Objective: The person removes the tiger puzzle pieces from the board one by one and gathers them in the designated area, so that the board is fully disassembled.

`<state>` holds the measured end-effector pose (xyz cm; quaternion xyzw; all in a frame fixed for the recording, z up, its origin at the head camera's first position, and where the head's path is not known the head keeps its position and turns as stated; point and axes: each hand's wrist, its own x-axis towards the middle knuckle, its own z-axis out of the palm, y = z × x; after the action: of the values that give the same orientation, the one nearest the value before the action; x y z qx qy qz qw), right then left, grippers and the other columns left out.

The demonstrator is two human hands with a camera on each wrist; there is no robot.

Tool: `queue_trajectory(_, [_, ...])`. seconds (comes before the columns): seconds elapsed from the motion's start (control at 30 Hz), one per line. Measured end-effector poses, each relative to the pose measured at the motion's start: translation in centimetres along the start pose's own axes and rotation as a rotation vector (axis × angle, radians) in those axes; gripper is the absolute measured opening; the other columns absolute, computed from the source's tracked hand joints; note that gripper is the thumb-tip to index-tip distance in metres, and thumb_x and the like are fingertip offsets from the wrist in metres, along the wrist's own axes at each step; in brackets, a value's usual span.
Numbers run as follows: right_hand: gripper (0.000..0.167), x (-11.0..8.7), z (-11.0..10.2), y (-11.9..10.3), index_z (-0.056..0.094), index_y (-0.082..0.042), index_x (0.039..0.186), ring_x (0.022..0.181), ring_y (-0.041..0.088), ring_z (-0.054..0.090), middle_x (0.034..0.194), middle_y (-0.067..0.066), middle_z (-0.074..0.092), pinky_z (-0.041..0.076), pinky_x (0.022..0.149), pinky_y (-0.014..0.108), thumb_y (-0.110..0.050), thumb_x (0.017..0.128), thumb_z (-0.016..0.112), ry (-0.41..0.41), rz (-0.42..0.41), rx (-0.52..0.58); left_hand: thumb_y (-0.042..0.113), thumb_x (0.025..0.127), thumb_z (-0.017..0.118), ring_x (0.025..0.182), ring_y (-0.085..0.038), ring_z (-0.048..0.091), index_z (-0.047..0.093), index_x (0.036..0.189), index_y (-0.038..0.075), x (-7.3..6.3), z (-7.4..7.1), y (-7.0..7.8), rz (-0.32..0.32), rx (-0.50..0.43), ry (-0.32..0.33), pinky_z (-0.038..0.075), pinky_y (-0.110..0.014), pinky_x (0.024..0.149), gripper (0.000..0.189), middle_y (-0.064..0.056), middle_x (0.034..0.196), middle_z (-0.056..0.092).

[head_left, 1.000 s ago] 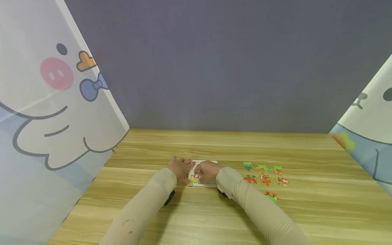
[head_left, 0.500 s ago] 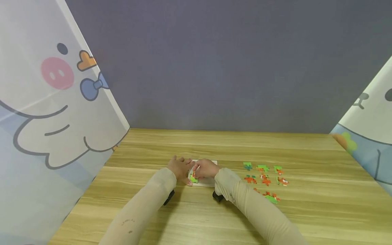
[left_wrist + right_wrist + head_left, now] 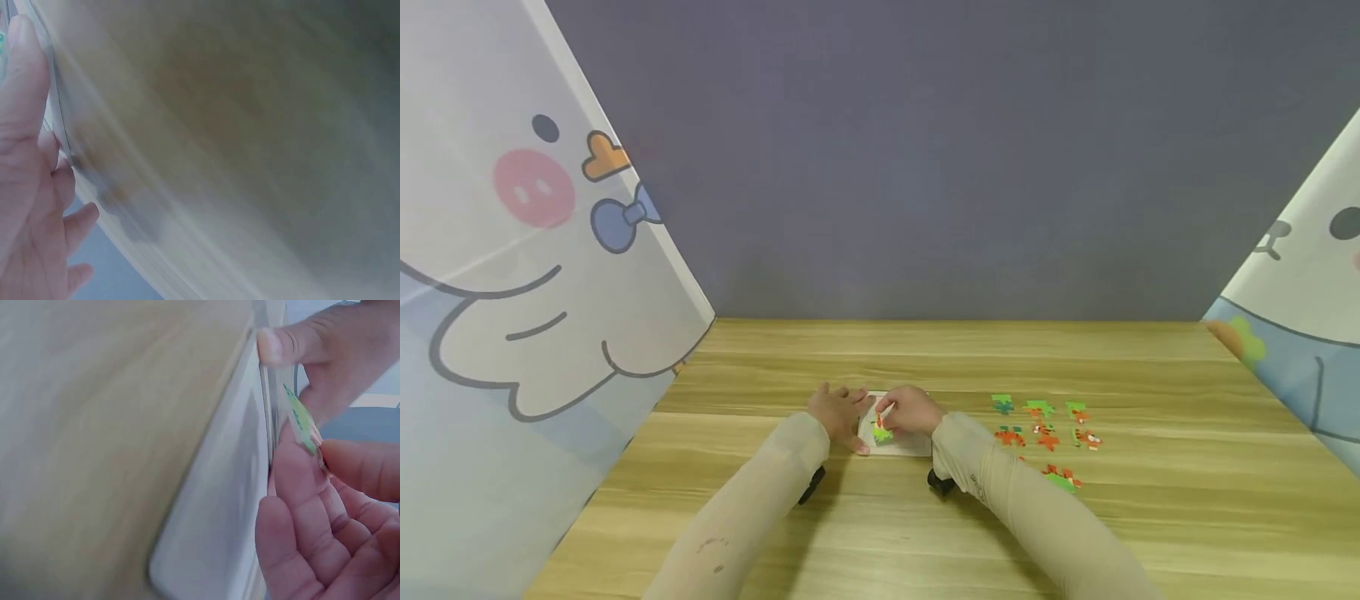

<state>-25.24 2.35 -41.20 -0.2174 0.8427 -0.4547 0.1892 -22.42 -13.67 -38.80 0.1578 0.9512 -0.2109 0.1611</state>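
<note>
My right hand (image 3: 912, 411) pinches a green and orange jigsaw piece (image 3: 882, 433) between thumb and fingers, over the left part of a white puzzle tray (image 3: 904, 451). In the right wrist view the piece (image 3: 300, 419) stands tilted on edge, apart from the tray's raised side. My left hand (image 3: 838, 414) lies at the tray's left end with fingers spread and its thumb against the near corner. The left wrist view has the left hand (image 3: 28, 187) at its edge, fingers extended along the tray.
Several loose jigsaw pieces, among them an orange one with eyes (image 3: 1087, 438) and a green and orange one (image 3: 1063, 478), lie in loose rows right of the tray. The wooden table (image 3: 850, 533) meets a grey panel (image 3: 925, 167) at the back, with printed cloths at both sides.
My right fingers have shifted along the jigsaw piece, which has turned and moved slightly right over the tray. My left hand has stayed at the tray's left end.
</note>
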Motion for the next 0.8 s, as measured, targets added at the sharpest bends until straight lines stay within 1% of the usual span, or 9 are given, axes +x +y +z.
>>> queue_trajectory(0.07, [0.021,-0.5,-0.7,0.3,0.068,0.001,0.101,0.054,0.013,0.057,0.069,0.003,0.062,0.049,0.052,0.025,0.006,0.082,0.059,0.011,0.001,-0.024,0.071,0.073,0.055,0.137,-0.017,0.029,0.026,0.151,0.027,0.2,-0.1,0.2,0.021,-0.013,0.010,0.023,-0.045,0.110,0.094,0.009,0.154,0.024])
queue_trajectory(0.2, [0.023,-1.8,-2.1,0.7,0.068,0.001,0.103,0.054,0.015,0.057,0.068,0.002,0.062,0.049,0.052,0.026,0.007,0.083,0.056,0.022,-0.029,-0.050,0.067,0.075,0.057,0.136,-0.022,0.031,0.029,0.150,0.021,0.2,0.1,0.1,0.065,-0.055,0.039,0.023,-0.047,0.109,0.092,0.003,0.153,0.027])
queue_trajectory(0.33, [0.023,-3.1,-3.4,1.5,0.066,0.006,0.105,0.052,0.013,0.053,0.065,0.003,0.061,0.046,0.051,0.025,0.007,0.085,0.055,-0.002,-0.081,-0.034,0.065,0.079,0.055,0.136,-0.022,0.031,0.030,0.149,0.018,-0.2,0.4,-0.1,0.087,-0.051,0.046,0.023,-0.049,0.109,0.088,0.001,0.153,0.028])
queue_trajectory(0.43, [0.024,-4.1,-4.4,2.3,0.064,0.009,0.106,0.050,0.011,0.047,0.066,0.003,0.062,0.040,0.049,0.024,0.007,0.086,0.052,-0.007,-0.098,-0.022,0.065,0.082,0.051,0.137,-0.021,0.030,0.030,0.150,0.018,-0.6,0.6,-0.2,0.099,-0.031,0.046,0.023,-0.048,0.109,0.085,0.002,0.153,0.027])
queue_trajectory(0.53, [0.026,-5.2,-5.5,3.2,0.064,0.010,0.107,0.049,0.011,0.044,0.068,0.004,0.063,0.039,0.050,0.025,0.007,0.085,0.050,0.008,-0.097,-0.005,0.064,0.083,0.050,0.137,-0.021,0.030,0.031,0.149,0.018,-1.0,0.6,-0.1,0.110,-0.035,0.054,0.023,-0.048,0.109,0.084,0.002,0.153,0.028])
queue_trajectory(0.67, [0.028,-6.8,-7.0,4.0,0.061,0.013,0.111,0.051,0.012,0.044,0.069,0.004,0.064,0.042,0.053,0.027,0.004,0.086,0.052,0.022,-0.085,-0.010,0.064,0.083,0.049,0.137,-0.021,0.030,0.031,0.149,0.018,-1.3,0.6,-0.1,0.113,-0.028,0.060,0.023,-0.047,0.110,0.083,0.002,0.153,0.028])
queue_trajectory(0.8, [0.028,-8.5,-8.4,4.6,0.060,0.012,0.113,0.049,0.012,0.043,0.066,0.005,0.061,0.040,0.049,0.028,0.002,0.089,0.053,0.047,-0.049,-0.042,0.065,0.084,0.046,0.136,-0.021,0.031,0.033,0.149,0.018,-1.4,0.8,-0.3,0.118,0.002,0.086,0.023,-0.047,0.110,0.081,0.002,0.152,0.029])
